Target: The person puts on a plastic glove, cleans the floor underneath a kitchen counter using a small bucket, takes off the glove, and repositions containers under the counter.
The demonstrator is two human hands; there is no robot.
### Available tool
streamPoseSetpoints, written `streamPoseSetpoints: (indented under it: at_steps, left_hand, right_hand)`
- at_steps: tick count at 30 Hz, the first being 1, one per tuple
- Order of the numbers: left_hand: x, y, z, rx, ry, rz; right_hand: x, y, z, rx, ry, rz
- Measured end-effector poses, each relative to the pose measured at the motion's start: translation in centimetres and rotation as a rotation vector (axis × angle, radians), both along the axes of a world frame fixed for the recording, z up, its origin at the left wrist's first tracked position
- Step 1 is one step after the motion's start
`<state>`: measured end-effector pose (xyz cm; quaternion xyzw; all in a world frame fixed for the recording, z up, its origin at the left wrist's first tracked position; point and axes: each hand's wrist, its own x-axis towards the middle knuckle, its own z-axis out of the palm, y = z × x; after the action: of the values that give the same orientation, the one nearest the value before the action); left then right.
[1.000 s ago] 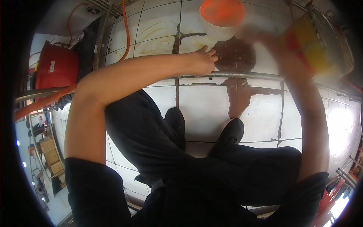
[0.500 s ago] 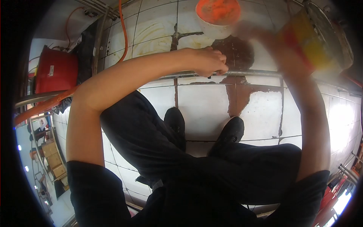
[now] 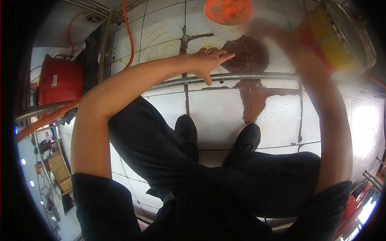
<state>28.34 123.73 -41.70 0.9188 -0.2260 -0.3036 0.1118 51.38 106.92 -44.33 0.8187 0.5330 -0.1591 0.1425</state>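
My left hand [image 3: 208,62] is open, thumb and fingers spread, with nothing in it. It hovers over a horizontal metal bar [image 3: 277,75], beside a dark brown broken patch [image 3: 251,54] in the white tiles. My right hand [image 3: 263,31] is smeared by motion near a white tub [image 3: 229,31] holding bright orange material [image 3: 229,11]. Whether that hand grips anything cannot be made out. Right of the forearm stands a yellow and red bucket [image 3: 327,38], also blurred.
White tiles [image 3: 217,112] with dark cracks surround my black shoes [image 3: 247,138]. An orange hose [image 3: 131,36] hangs at the upper left. Below it, a red tub [image 3: 62,78] stands behind a thick orange tube [image 3: 50,118]. Cardboard boxes [image 3: 61,173] appear at the far left.
My left hand has gone from curled near the metal bar to spread open, shifting slightly left. My right hand stays blurred in about the same place.
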Motion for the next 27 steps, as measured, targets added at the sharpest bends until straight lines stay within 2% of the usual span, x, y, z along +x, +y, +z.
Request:
streamPoseSetpoints:
  at_steps: [1,4,7,10,13,16,19,22,27]
  left_hand:
    - [0.0,-0.4,0.0,0.002,-0.029,0.008]
    - [0.6,-1.8,-0.2,0.006,-0.091,0.016]
    - [1.8,-2.8,-0.9,0.015,-0.100,-0.014]
    - [2.9,-3.7,-1.3,0.023,-0.107,-0.070]
    - [4.3,-5.0,-1.6,0.001,-0.112,-0.100]
    - [5.4,-6.4,-2.4,-0.034,-0.134,-0.106]
    - [6.3,-7.4,-3.3,-0.070,-0.141,-0.093]
    - [7.2,-8.7,-3.8,-0.105,-0.129,-0.067]
    - [8.7,-11.3,-4.0,-0.126,-0.096,-0.031]
  right_hand:
    - [-0.2,0.0,0.2,-0.003,-0.033,0.044]
    - [-0.5,-0.1,0.9,0.067,0.091,-0.207]
    - [0.1,-0.5,0.4,0.165,0.026,-0.118]
    - [0.4,-0.9,0.2,0.157,0.046,-0.158]
    - [0.7,-1.4,0.2,0.202,-0.002,-0.051]
    - [0.7,-2.0,0.7,0.213,0.124,-0.178]
    - [0.7,-1.7,1.2,0.064,0.124,-0.223]
    - [-0.7,-2.0,4.2,0.100,0.323,-0.469]
    - [1.5,-3.4,2.7,0.061,0.132,-0.123]
